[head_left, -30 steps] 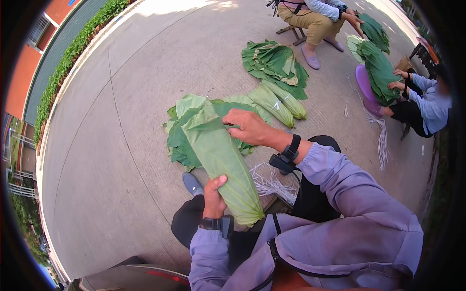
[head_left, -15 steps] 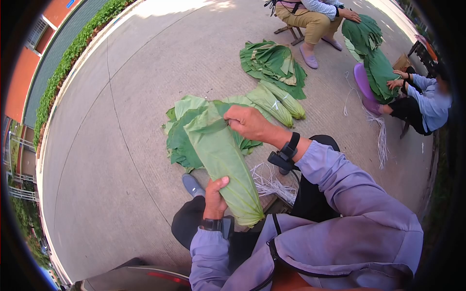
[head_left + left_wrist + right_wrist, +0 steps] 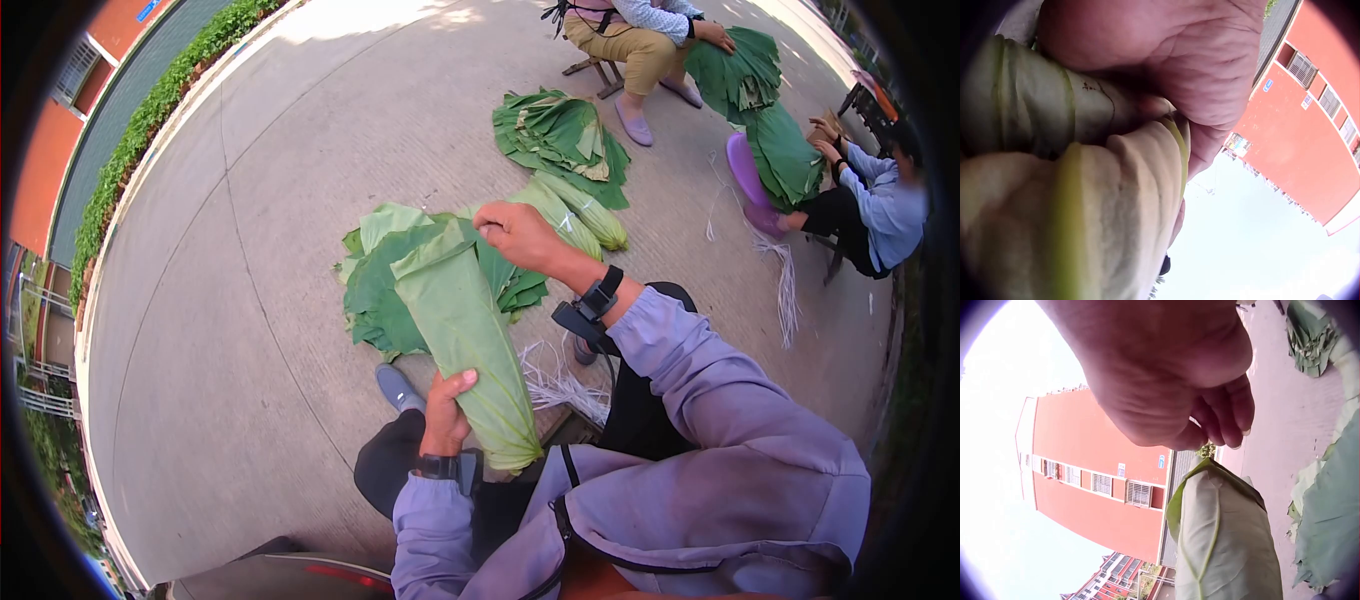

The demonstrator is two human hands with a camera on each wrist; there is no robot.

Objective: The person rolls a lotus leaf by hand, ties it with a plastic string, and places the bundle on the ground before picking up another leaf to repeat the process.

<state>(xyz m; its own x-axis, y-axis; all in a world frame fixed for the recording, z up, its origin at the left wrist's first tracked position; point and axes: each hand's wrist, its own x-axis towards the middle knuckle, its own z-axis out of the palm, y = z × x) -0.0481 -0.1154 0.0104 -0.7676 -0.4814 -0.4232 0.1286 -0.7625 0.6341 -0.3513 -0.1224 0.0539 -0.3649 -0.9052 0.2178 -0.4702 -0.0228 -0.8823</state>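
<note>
A long folded bundle of large green leaves [image 3: 465,335] slants up from my lap, its gathered stem end lowest. My left hand [image 3: 446,412] grips its lower half from the side, thumb across the front; the left wrist view shows the palm against the pale, ribbed leaves [image 3: 1116,206]. Just beyond the folded top, my right hand [image 3: 525,238] hovers with fingers bent. In the right wrist view the loosely curled fingers stand apart from the bundle's tip, with nothing seen between them. A pile of loose leaves [image 3: 380,290] lies on the ground behind the bundle.
Two tied leaf bundles [image 3: 590,215] and another leaf stack [image 3: 555,140] lie farther off. White strips [image 3: 565,380] are heaped by my knee. Two seated people handle leaves [image 3: 740,75] at upper right. A hedge [image 3: 150,120] edges the pavement at left.
My right hand has drawn slightly away from the bundle's top edge, which now lies folded over more neatly. The bundle has shifted a little right in the left hand's grip.
</note>
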